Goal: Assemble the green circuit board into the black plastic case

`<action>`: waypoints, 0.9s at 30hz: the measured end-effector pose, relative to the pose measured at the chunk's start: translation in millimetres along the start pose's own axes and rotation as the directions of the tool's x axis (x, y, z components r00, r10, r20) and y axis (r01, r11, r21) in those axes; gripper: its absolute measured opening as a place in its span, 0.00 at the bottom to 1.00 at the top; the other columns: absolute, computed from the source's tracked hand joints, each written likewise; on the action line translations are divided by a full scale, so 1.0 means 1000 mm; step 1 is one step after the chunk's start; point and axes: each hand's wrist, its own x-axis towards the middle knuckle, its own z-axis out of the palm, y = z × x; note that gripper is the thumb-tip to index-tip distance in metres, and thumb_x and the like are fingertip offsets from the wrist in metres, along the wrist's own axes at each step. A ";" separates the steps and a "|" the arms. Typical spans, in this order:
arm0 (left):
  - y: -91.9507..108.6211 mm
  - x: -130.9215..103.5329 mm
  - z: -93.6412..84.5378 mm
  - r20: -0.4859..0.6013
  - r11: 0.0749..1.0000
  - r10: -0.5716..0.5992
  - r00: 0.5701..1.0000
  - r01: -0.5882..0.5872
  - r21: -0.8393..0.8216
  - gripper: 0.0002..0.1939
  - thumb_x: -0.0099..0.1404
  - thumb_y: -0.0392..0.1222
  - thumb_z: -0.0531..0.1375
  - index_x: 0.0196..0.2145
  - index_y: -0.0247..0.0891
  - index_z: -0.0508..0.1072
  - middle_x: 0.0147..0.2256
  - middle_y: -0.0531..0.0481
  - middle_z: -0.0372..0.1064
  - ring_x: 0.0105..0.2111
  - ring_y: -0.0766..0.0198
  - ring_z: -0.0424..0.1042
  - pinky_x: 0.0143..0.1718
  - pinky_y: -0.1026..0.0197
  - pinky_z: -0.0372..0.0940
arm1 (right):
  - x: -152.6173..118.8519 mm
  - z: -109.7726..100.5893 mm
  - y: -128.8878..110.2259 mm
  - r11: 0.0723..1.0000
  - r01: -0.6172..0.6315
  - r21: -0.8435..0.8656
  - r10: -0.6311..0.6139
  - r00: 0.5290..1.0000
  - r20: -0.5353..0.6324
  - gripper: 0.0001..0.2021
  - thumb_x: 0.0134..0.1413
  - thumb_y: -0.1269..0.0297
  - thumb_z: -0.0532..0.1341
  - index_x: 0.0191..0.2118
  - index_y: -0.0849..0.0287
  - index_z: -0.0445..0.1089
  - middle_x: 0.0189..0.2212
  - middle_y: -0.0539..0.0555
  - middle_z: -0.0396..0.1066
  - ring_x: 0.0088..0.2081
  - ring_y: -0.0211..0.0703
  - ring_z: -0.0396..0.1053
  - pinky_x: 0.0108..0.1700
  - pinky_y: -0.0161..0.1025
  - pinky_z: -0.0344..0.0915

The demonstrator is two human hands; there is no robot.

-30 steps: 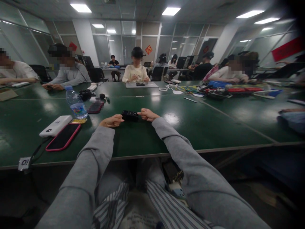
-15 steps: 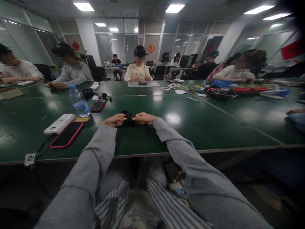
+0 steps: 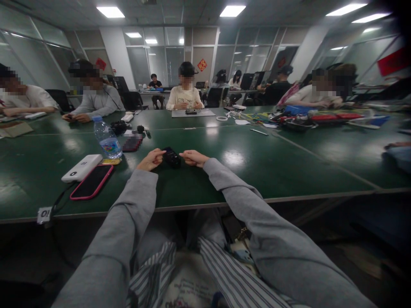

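Observation:
A small black device (image 3: pixel 172 157), perhaps a box-shaped gadget with faint pale markings, lies on the green table between my hands. My left hand (image 3: pixel 151 159) is closed in a pinch at its left side, with the fingertips by its upper left edge. Close to its right edge is my right hand (image 3: pixel 194 157), fingers curled and thumb and index pressed together. Whatever either pinch holds, if anything, is too small to make out. Left of my hands lie a phone (image 3: pixel 92 182) in a pink case and a white power bank (image 3: pixel 82 167).
A water bottle (image 3: pixel 108 139) stands behind the power bank, near a yellow packet (image 3: pixel 111 161). Farther back lies a dark phone (image 3: pixel 132 143). Cables and tools (image 3: pixel 298 119) are heaped at the right. Several people sit around, one (image 3: pixel 185 92) directly opposite. A cable tag (image 3: pixel 44 215) hangs at the front edge.
My hands have drawn slightly apart, uncovering more of the black device between them. The fingertips of both hands reach less over it than before. The view has shifted slightly.

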 end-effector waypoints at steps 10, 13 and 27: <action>-0.004 0.003 0.004 -0.058 0.994 0.050 0.997 -0.044 0.099 0.29 0.48 0.34 0.68 0.20 0.39 0.45 0.13 0.66 0.40 0.09 0.80 0.44 0.11 0.72 0.36 | 0.002 0.009 -0.002 0.995 -0.013 -0.100 0.014 1.000 0.006 0.22 0.51 0.54 0.64 0.23 0.57 0.49 0.13 0.39 0.46 0.12 0.25 0.42 0.13 0.26 0.35; -0.005 0.002 0.006 -0.041 0.983 0.046 0.998 -0.038 0.178 0.27 0.49 0.39 0.69 0.21 0.39 0.48 0.14 0.65 0.43 0.10 0.80 0.45 0.11 0.72 0.35 | -0.001 0.009 -0.004 0.996 -0.013 -0.089 0.017 0.998 0.054 0.21 0.52 0.56 0.64 0.24 0.57 0.49 0.13 0.38 0.45 0.12 0.25 0.41 0.13 0.26 0.35; -0.013 -0.001 0.015 -0.032 0.930 0.145 0.989 -0.125 0.344 0.27 0.51 0.49 0.68 0.22 0.40 0.49 0.14 0.65 0.42 0.11 0.79 0.44 0.11 0.72 0.36 | -0.001 0.001 -0.002 0.994 0.043 0.097 -0.040 0.999 -0.026 0.23 0.52 0.54 0.64 0.24 0.56 0.47 0.12 0.38 0.45 0.12 0.26 0.41 0.13 0.28 0.33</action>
